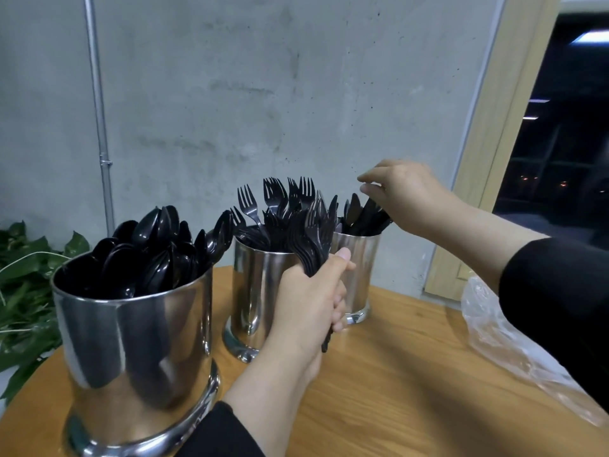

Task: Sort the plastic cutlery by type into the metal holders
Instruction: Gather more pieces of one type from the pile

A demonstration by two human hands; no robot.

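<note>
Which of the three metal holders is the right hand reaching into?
The far-right holder, the one with knives. The right hand is over it; the other two hold spoons and forks.

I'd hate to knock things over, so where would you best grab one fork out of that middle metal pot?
Pinch one fork by its neck just below the tines, coming straight down from above. The forks stand handle-down in the middle holder, so only the heads rise above the rim, packed close; probably lift vertically to avoid snagging neighbours.
</note>
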